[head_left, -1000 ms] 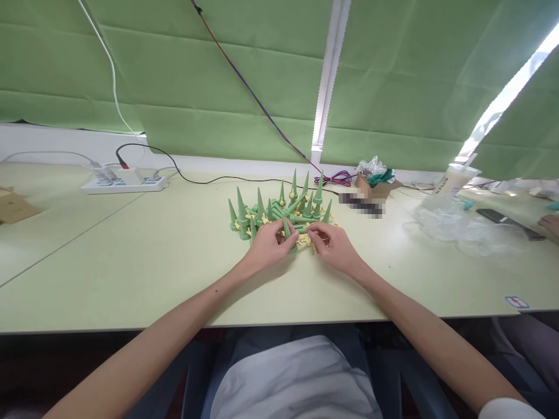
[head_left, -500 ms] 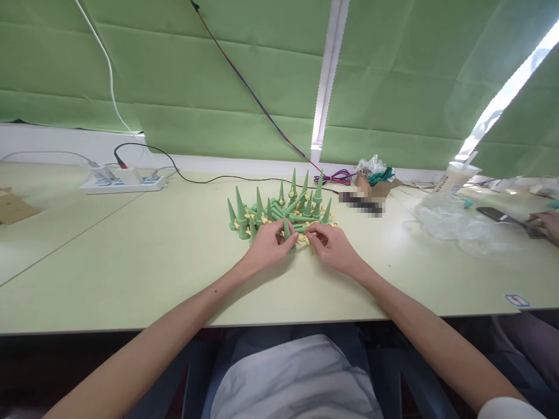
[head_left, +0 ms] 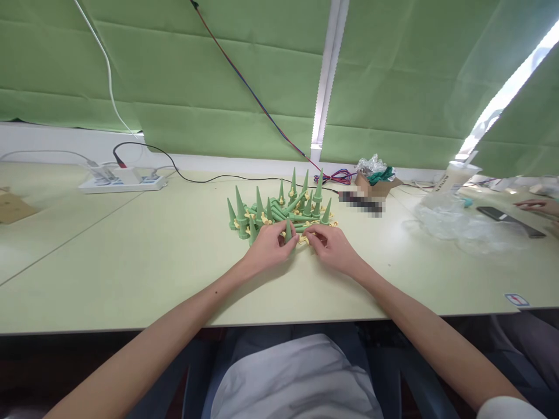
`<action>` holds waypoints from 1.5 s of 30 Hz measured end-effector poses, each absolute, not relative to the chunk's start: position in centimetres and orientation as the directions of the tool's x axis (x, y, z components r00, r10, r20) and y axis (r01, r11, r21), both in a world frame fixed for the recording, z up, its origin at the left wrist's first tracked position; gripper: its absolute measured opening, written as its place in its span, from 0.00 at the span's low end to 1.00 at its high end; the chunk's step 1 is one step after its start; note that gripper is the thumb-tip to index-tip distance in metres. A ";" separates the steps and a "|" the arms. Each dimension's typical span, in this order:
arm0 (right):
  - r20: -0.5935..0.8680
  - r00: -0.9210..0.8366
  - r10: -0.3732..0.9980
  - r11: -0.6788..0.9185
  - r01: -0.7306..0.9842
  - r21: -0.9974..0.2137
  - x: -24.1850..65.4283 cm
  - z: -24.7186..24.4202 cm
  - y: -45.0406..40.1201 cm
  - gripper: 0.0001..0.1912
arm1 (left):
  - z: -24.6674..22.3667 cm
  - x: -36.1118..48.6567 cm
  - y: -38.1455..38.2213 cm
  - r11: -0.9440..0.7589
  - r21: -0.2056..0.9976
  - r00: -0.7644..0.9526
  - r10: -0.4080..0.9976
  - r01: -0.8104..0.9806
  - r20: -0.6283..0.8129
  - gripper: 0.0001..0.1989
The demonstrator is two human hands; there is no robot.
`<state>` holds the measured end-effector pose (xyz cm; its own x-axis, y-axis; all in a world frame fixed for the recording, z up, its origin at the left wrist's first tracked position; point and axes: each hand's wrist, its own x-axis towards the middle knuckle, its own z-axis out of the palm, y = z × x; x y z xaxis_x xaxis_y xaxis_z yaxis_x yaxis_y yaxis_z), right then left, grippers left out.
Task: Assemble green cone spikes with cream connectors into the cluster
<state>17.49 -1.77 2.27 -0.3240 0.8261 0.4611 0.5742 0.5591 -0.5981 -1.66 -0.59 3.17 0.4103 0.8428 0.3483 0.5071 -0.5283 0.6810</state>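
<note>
My left hand [head_left: 271, 242] is closed round a green cone [head_left: 288, 230], which it holds upright at the front of a cluster. My right hand [head_left: 328, 243] pinches beside it, its fingertips close to small yellow pieces [head_left: 304, 239]; what lies between those fingertips is too small to make out. Behind both hands, several green cones [head_left: 240, 210] stand upright, and others lie on their sides in the middle, with yellow pieces among them. The cluster rests on a pale table [head_left: 144, 262].
A white power strip [head_left: 123, 184] lies at the back left. Further right are coiled cables [head_left: 340, 177], crumpled wrapping [head_left: 371, 166], a plastic cup [head_left: 456, 177], clear plastic bags [head_left: 449, 221] and a phone [head_left: 489, 213]. Another person's hand [head_left: 539, 205] rests at the right edge.
The cone in my left hand is slightly higher and further right. My right hand has barely moved. At the right edge, the other person's hand has shifted back from the phone area.
</note>
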 end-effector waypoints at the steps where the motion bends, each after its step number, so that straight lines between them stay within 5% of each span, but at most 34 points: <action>1: 0.461 -0.323 0.827 0.558 0.575 -0.598 17.5 2.3 -1.8 0.10 | 3.2 -1.7 -0.6 -0.527 0.684 0.415 0.843 0.505 0.343 0.10; 45: 0.400 -0.431 0.809 0.587 0.613 -0.529 17.6 1.8 -1.8 0.10 | 3.0 -1.8 -0.6 -0.555 0.604 0.488 0.822 0.572 0.293 0.09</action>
<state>17.57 -1.75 1.81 -0.4309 0.8091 0.3996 0.6127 0.5874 -0.5287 -1.79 -0.62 2.99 0.4884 0.8218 0.2934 0.5719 -0.5554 0.6037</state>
